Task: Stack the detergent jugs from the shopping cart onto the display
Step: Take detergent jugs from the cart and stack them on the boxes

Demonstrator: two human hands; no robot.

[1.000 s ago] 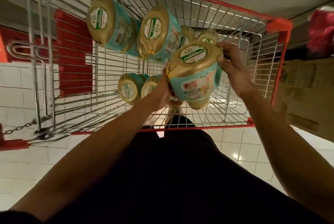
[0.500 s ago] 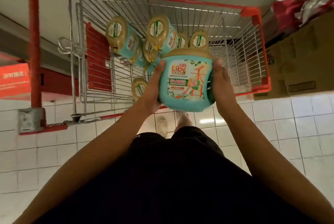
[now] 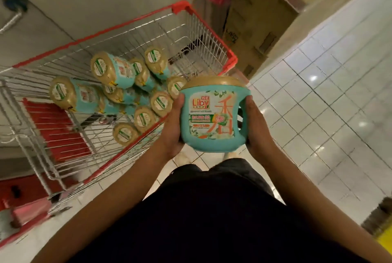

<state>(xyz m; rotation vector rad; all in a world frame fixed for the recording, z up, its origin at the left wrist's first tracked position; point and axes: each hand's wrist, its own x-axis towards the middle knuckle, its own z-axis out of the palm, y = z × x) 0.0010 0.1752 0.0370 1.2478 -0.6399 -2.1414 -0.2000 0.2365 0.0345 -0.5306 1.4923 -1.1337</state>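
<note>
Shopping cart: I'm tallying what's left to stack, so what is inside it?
Teal detergent jugs with gold lids lie piled in the shopping cart; roughly nine lids show. Any beneath the pile, or behind the held jug and left hand, are covered.

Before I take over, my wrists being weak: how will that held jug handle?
Probably rigid: the jug shows no dent between left hand and right hand. Likely hefty, since both carry it. Round-bodied, so it may roll if laid sideways.

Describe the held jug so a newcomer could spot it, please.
Find the wire cart. Right of it, the left hand and right hand hold a teal jug. Unlike the jugs in the cart, it shows its full front label.
</note>
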